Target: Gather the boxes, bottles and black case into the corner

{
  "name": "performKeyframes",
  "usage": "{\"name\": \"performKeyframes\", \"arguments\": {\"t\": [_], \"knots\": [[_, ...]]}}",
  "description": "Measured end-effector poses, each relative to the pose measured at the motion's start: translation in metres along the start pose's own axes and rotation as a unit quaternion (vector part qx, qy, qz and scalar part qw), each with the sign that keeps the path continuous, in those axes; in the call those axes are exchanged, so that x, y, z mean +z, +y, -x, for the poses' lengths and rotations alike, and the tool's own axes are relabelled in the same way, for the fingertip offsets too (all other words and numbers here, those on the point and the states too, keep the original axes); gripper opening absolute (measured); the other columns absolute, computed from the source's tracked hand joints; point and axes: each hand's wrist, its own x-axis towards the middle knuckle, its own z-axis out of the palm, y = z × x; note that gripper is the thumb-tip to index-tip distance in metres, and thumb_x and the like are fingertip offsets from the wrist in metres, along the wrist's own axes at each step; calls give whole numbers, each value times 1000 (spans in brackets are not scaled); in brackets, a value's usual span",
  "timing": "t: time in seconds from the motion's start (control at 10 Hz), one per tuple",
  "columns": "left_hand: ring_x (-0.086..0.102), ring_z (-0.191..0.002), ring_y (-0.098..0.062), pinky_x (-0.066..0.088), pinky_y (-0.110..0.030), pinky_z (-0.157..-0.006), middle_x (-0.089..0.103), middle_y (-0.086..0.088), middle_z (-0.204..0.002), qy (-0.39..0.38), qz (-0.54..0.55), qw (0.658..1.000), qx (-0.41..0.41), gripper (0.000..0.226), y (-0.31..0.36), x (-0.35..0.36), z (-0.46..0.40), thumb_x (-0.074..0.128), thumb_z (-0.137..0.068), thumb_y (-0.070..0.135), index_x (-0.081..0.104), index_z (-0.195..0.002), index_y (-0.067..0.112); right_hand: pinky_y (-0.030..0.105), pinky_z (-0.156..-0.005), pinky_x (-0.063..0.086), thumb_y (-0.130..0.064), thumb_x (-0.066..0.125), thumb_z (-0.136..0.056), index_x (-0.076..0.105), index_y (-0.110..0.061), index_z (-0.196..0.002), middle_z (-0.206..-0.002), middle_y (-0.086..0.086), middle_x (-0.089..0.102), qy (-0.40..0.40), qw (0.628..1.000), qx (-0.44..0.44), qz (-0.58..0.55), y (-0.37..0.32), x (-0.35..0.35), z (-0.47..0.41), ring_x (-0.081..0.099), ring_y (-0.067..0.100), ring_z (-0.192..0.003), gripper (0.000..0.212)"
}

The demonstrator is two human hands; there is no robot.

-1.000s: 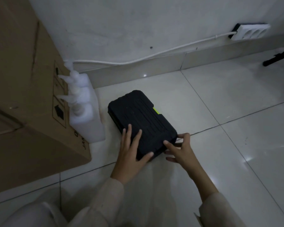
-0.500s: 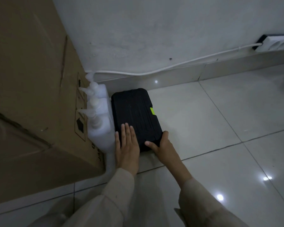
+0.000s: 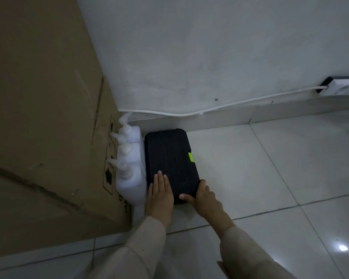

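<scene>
Black case (image 3: pixel 169 160), now pushed beside bottles (image 3: pixel 131 162) at centre frame; left hand (image 3: pixel 160 193) flat on it, right hand (image 3: pixel 205 196) gripping its corner; gathering nearly complete.

head | looks steeply down, close | faces floor corner (image 3: pixel 141 125)

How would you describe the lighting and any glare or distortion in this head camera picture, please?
In the head view the light is dim and greyish; the black case shows little surface detail. A small bright glare spot sits on the glossy floor tile, with a fainter one on the skirting. Wide-angle distortion makes the cardboard box lean. The white bottles look soft and washed out.
</scene>
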Motion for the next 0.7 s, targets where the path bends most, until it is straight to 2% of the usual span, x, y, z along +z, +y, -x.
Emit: {"name": "performKeyframes", "arguments": {"t": [0.1,0.2,0.3,0.4,0.5,0.6,0.7], "knots": [[-7,-147,-27,3,-35,-120,-15,-17,-157,-52,14,998,28,65,-6,-18,2,34,-98,13,-8,-145,-1,49,-100,38,-58,52,-81,-9,-28,-148,-156,6,12,50,986,-73,143,-14,-10,5,23,29,-139,96],[-1,-147,-28,6,-34,-120,-6,-17,-158,-104,9,994,39,66,-10,-32,7,37,-97,21,-1,-146,0,52,-107,30,-45,53,-87,-10,-39,-146,-159,2,-6,24,972,-129,196,-23,-15,9,3,27,-146,86],[4,-147,-28,9,-34,-120,6,-17,-158,-107,8,992,65,64,-12,-54,15,39,-96,22,6,-147,1,53,-111,23,-25,50,-93,3,-39,-147,-159,3,-7,-19,961,-137,240,-37,-20,11,-5,27,-146,73],[13,-145,-29,18,-34,-117,18,-16,-155,-100,19,991,82,58,-15,-72,19,39,-96,19,14,-145,1,54,-110,22,-17,47,-94,16,-34,-146,-159,6,5,-19,962,-130,241,-50,-24,9,2,28,-146,63],[47,-123,-31,41,-36,-94,51,-15,-126,-121,7,989,88,40,-19,-118,21,40,-95,24,42,-127,0,51,-107,28,-14,42,-94,45,-28,-133,-146,6,38,-45,965,-131,224,-71,-40,-5,30,29,-136,42],[47,-120,-33,41,-39,-95,51,-18,-127,-31,3,996,78,36,-19,-150,17,38,-96,24,44,-123,1,45,-103,38,-16,42,-91,57,-29,-121,-135,5,52,-44,975,-151,159,-88,-58,-13,48,29,-123,36],[46,-121,-32,40,-42,-99,51,-17,-129,106,72,989,71,29,-7,-176,18,35,-95,15,47,-118,3,40,-94,47,-19,46,-87,62,-27,-110,-124,8,60,44,980,-185,52,-111,-100,-17,57,28,-111,29]]}}
